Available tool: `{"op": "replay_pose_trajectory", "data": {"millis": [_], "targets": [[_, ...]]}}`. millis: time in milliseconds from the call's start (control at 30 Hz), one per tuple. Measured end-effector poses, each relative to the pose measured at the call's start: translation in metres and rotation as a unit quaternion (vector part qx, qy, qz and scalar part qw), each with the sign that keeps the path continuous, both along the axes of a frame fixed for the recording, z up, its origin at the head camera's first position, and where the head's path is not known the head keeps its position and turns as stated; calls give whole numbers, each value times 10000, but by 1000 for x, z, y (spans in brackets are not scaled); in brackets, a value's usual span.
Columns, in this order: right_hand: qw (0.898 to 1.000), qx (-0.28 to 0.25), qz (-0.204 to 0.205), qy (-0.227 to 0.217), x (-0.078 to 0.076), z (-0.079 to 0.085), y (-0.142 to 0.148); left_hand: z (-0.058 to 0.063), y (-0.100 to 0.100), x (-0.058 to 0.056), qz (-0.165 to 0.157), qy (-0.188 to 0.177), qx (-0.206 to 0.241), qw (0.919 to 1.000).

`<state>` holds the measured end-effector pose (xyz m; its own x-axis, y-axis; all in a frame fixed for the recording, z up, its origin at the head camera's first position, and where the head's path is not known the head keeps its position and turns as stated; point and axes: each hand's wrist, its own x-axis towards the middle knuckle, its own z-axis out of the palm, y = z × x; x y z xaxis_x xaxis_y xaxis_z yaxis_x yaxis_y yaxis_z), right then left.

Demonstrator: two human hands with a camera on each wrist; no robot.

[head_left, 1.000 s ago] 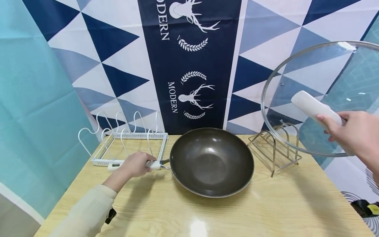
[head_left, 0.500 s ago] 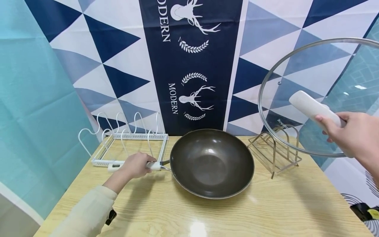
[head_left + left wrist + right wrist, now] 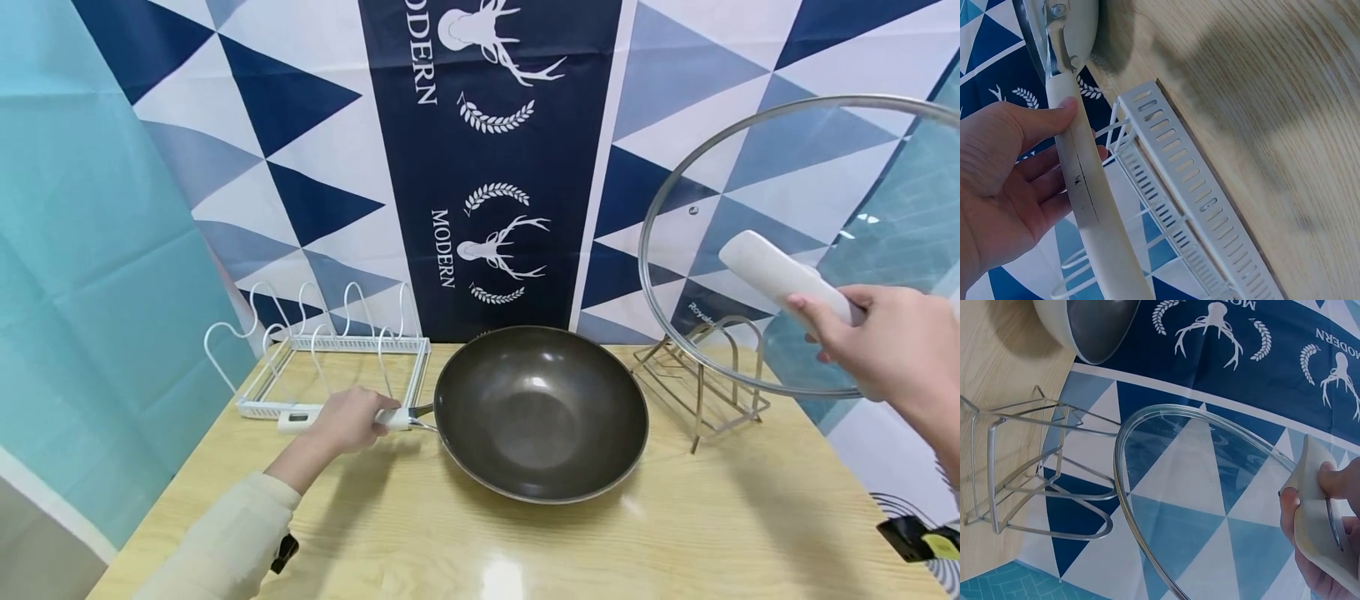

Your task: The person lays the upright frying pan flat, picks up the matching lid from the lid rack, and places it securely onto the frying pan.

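A dark wok (image 3: 540, 417) sits on the wooden table, its pale handle (image 3: 393, 418) pointing left. My left hand (image 3: 351, 419) grips that handle; the left wrist view shows the thumb on one side and fingers curled behind the handle (image 3: 1094, 194). On the right, my right hand (image 3: 892, 342) holds a large glass lid (image 3: 697, 242) up in the air by its white handle (image 3: 783, 271). The lid is tilted, and its right edge runs out of the head view. Behind its lower rim stands a metal wire rack (image 3: 701, 400); in the right wrist view the rack (image 3: 1041, 481) is beside the lid (image 3: 1185, 469).
A white rack (image 3: 258, 408) with curved wire dividers stands at the table's back left, just behind the wok handle. A patterned cloth (image 3: 487, 167) hangs behind the table (image 3: 600, 550), and a turquoise cloth (image 3: 90, 292) hangs on the left.
The lid has moved slightly left in my right hand, and its tilt has shifted a little. My left hand keeps its grip on the wok handle, and the wok stays on the table.
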<state>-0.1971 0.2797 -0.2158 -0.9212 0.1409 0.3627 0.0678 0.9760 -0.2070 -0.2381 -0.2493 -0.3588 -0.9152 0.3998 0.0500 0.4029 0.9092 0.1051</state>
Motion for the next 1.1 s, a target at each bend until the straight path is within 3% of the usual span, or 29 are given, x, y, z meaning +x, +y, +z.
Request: {"op": "replay_pose_trajectory", "data": {"millis": [167, 400, 1100], "targets": [[9999, 60, -40, -76, 2, 3, -7, -1, 0, -1, -9, 105, 11, 9999], [9997, 65, 172, 172, -1, -1, -13, 0, 3, 0, 79, 258, 127, 9996], [9998, -11, 194, 5, -4, -8, -20, 1, 3, 2, 118, 104, 52, 9999]]}}
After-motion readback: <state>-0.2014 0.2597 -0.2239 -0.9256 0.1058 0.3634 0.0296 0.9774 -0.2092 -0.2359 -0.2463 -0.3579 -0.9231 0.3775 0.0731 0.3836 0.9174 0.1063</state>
